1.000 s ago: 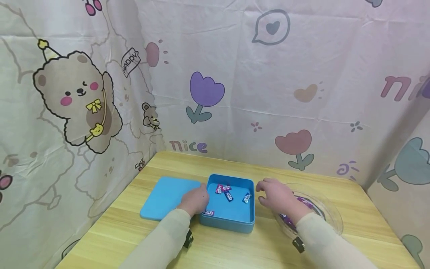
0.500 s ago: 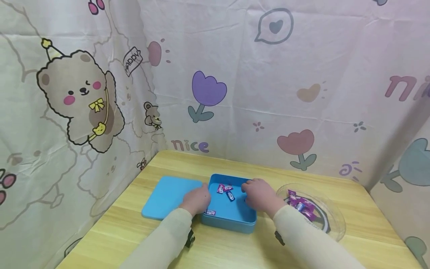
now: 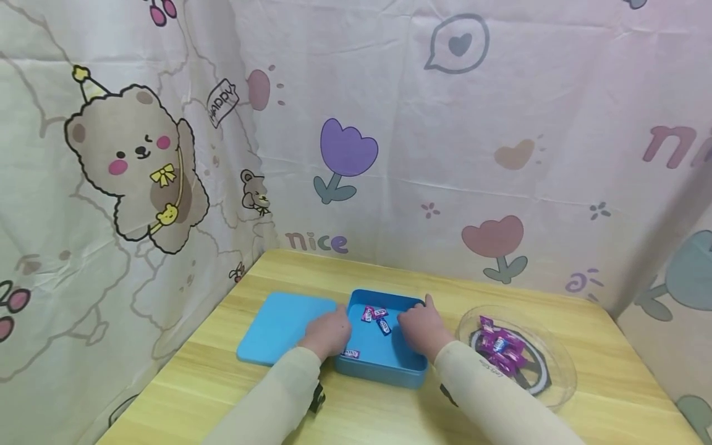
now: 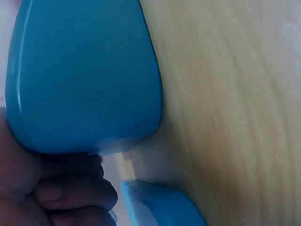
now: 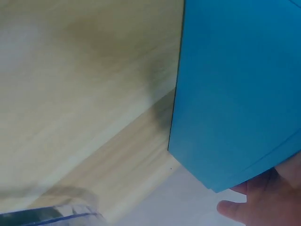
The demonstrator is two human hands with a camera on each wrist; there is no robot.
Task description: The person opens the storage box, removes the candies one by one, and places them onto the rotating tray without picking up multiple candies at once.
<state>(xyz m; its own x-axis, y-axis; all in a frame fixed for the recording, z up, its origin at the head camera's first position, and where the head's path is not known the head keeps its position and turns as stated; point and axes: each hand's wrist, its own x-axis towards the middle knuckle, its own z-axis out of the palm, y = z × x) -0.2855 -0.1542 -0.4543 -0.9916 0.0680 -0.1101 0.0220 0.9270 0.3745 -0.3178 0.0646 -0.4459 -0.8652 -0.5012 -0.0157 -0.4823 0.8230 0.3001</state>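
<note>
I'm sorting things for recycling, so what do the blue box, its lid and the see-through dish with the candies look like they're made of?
The blue box and the lid look like matte moulded plastic: uniform colour, rounded corners, a soft sheen. The dish is clear and glossy, showing the table through its rim; glass or clear plastic, hard to tell. The candies seem wrapped in shiny printed film.
</note>
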